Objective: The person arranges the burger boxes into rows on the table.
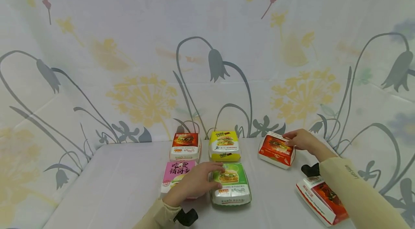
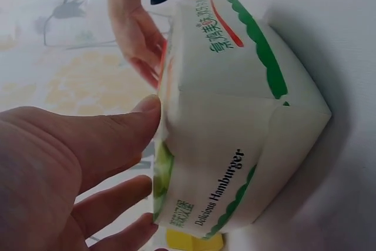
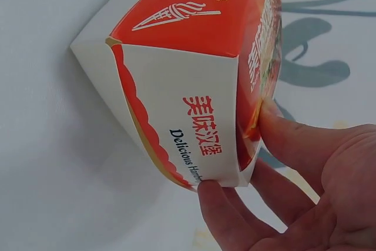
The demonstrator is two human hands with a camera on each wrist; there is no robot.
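My left hand [image 1: 197,183] lies at the left edge of the green-topped burger box [image 1: 235,190], its thumb and fingertips touching the top; the left wrist view shows the thumb against the top face of the box [image 2: 217,127] and the fingers loosely extended. At the right, my right hand [image 1: 303,140] holds a red burger box [image 1: 275,153] by its back right corner. In the right wrist view the thumb of the hand [image 3: 311,180] is on the top of the red box [image 3: 194,80] and the fingers are round its side. This box sits turned at an angle.
Left of the green box is a pink box [image 1: 173,171], partly behind my left hand. Behind stand a red-and-white box [image 1: 185,147] and a yellow box [image 1: 224,146]. Another red box [image 1: 324,200] lies at front right, partly under my right sleeve. A flower-patterned cloth [image 1: 207,59] hangs behind.
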